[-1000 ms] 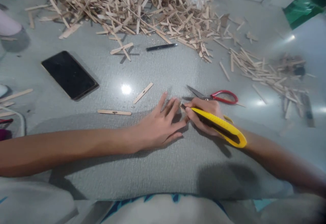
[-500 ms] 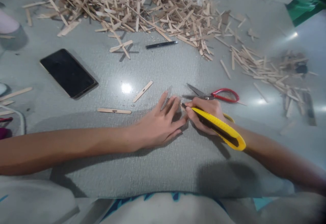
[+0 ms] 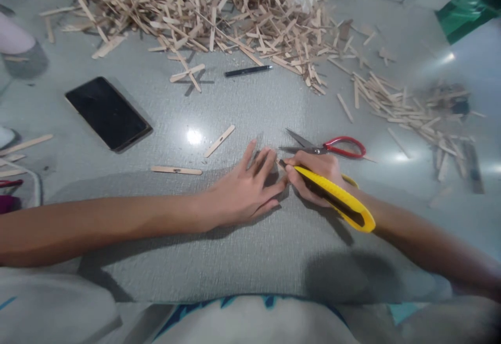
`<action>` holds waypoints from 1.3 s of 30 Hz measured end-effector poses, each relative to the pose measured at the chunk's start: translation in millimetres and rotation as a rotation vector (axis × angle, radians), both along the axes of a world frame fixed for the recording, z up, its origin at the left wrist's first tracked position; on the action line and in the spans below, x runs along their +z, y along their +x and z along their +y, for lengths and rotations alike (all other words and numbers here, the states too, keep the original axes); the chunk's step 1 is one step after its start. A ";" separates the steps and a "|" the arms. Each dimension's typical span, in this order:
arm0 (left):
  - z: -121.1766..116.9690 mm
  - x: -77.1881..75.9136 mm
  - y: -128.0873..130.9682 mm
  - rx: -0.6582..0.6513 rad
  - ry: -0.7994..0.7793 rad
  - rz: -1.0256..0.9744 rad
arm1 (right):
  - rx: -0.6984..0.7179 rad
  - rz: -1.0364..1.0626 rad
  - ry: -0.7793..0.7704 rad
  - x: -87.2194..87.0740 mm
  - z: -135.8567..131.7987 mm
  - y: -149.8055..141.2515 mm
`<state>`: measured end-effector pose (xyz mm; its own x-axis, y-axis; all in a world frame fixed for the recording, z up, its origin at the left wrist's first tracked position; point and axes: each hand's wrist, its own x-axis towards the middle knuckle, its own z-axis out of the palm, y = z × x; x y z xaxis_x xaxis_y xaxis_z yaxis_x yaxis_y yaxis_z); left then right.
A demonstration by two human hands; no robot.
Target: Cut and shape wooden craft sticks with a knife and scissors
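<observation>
1. Since the earlier frames, the rear end of the yellow utility knife [image 3: 336, 198] is being swung slightly toward the wearer, while both hands are being kept almost in place.
2. Any writing on the knife is being left too unclear to be read.
3. The right hand [image 3: 315, 174] is being kept closed around the knife, whose dark front end is being directed toward the left fingertips.
4. The left hand [image 3: 250, 187] is being held palm down, its fingers being spread; whether anything is being pinned beneath them cannot be told.
5. A small wooden piece [image 3: 279, 163] is being partly hidden between the hands.
6. Open red-handled scissors [image 3: 344, 146] are being left just beyond the right hand.
7. Two notched sticks [image 3: 176, 170] are being left near the left hand, with a phone [image 3: 108, 114] farther left.
8. The grey table [image 3: 235, 265] is being lit from above, a pen [image 3: 248, 71] and a large stick heap [image 3: 203, 15] being supported at its far side.
</observation>
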<state>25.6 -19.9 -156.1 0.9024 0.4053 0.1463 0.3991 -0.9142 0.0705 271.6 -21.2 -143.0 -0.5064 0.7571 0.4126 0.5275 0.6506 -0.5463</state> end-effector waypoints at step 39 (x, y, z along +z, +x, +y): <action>-3.9 -5.3 -1.6 -0.047 0.061 -0.032 | -0.070 0.113 -0.113 7.0 2.0 -0.9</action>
